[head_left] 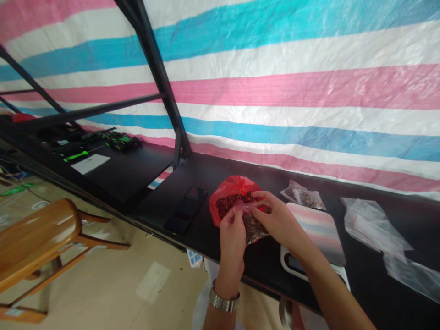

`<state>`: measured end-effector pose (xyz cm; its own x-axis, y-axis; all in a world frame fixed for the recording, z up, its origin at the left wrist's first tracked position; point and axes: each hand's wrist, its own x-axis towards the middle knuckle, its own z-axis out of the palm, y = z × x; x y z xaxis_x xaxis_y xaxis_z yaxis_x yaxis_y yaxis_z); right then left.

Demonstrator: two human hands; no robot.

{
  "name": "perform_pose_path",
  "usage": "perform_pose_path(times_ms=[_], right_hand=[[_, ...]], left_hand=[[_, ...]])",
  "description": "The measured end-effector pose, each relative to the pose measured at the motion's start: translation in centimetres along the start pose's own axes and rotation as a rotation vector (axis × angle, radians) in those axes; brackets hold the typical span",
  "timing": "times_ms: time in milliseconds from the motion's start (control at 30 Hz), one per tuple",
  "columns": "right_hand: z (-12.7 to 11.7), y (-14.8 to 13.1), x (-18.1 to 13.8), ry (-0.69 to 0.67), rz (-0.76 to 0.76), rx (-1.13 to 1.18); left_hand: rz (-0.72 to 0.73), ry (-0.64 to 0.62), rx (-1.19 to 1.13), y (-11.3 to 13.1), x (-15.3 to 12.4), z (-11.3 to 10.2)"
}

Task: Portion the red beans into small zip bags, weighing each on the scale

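Observation:
Between my two hands is a small clear zip bag (255, 228) with dark brown bits inside. My left hand (233, 231) pinches its top edge at the left. The fingers of my right hand (275, 215) are closed on the same edge further right. Just behind the zip bag, an opened red plastic bag (220, 195) holds a heap of reddish-brown dried pieces (229, 201). To the right, partly under my right forearm, sits a kitchen scale (318, 229) with a shiny plate.
Two small filled zip bags (309, 199) lie behind the scale. Empty clear bags (374, 224) are spread at the right. A dark phone (187, 208) rests on the black table (154, 208) at the left. A wooden stool (44, 233) stands on the floor; a black metal frame (168, 98) rises behind.

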<state>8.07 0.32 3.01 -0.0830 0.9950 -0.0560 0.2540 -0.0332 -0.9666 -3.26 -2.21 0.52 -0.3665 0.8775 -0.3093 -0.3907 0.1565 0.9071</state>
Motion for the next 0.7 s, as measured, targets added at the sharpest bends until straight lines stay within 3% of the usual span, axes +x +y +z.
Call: perform_pose_path(times_ms=[133,267,333,467,600,700], right_hand=[[0.0,0.3,0.1,0.006,-0.001,-0.015],[-1.2,-0.3,-0.1,0.007,-0.079,-0.018],[-2.9,-1.0,-0.5,-0.013,-0.126,-0.013],[-8.3,-1.6,-1.4,0.054,-0.139,-0.039],[-13.3,0.3,-2.2,0.145,-0.011,-0.101],[-15.3,2.3,-2.4,0.168,0.054,-0.188]], left_hand=[[0.042,0.008,0.045,-0.2,0.2,-0.1],[0.283,-0.097,0.136,0.4,-0.4,0.0],[0.386,-0.143,0.173,0.7,-1.1,0.2],[0.400,-0.130,0.223,0.8,-2.2,0.9],[0.463,-0.066,0.244,0.6,-2.4,1.3],[0.504,-0.041,0.253,0.5,-2.1,1.2]])
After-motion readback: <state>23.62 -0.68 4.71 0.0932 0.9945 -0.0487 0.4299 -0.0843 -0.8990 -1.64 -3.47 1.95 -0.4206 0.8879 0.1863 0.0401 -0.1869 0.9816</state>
